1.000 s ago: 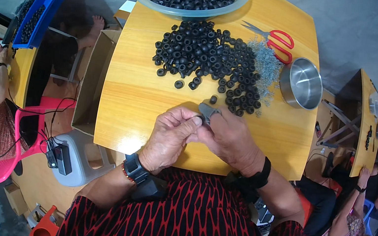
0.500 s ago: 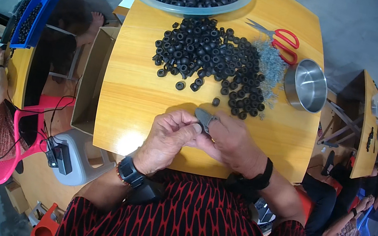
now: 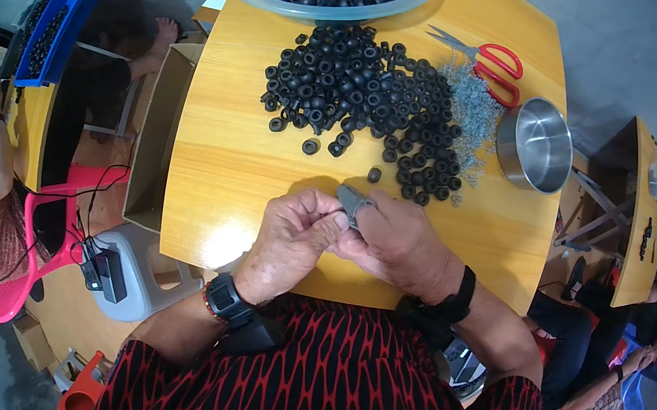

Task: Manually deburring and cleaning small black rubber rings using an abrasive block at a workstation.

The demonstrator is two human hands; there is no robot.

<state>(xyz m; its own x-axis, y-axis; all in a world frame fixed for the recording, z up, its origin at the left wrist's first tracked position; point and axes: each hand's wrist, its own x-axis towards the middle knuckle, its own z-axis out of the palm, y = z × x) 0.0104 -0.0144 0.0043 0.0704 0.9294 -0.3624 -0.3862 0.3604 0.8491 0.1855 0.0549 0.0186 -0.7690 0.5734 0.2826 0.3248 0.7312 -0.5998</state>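
My left hand [image 3: 295, 234] and my right hand [image 3: 404, 248] meet close to the table's near edge, fingertips pinched together. A grey finger cover [image 3: 353, 203] sits on a digit of my right hand. Whatever lies between the fingertips is hidden by them. Just beyond, a single black ring-shaped part [image 3: 374, 175] rests on the yellow table [image 3: 221, 144]. Farther off spreads a pile of small round black parts [image 3: 341, 77], many with a hole. Along its right side lies a heap of tiny grey-blue bits [image 3: 473, 112], too fine to make out singly.
A translucent basin [image 3: 313, 13] full of black parts stands at the far edge. Red-handled scissors [image 3: 500, 63] and a round steel bowl [image 3: 535, 144] lie at the right. A cardboard box [image 3: 156, 141] stands left of the table. Other people sit at tables on both sides.
Both hands stay pinched together in nearly the same place, the right one turning slightly. The view has shifted a little; the parts on the table look unchanged.
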